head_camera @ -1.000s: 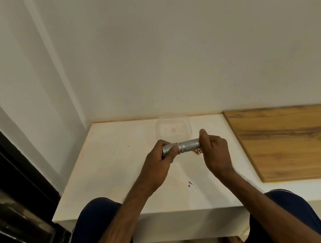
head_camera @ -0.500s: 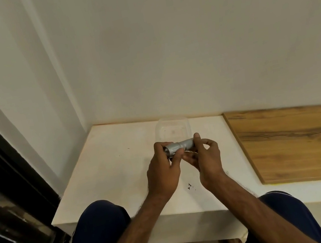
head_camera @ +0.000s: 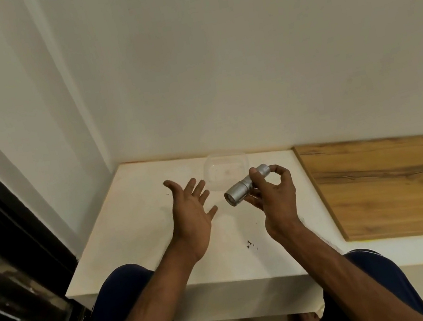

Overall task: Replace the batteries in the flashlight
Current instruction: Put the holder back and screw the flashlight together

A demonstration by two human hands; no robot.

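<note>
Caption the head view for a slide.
Right hand grips a silver flashlight above the white table; left hand spread empty beside it.

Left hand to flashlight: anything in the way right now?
Nothing visible. The left hand is open beside the lens end of the flashlight, with only an open gap above the white table between them. The right hand grips the flashlight's rear half. The clear container sits behind, off that path.

Dim, warm, even light; soft shadows, wide-angle bending at edges.
</note>
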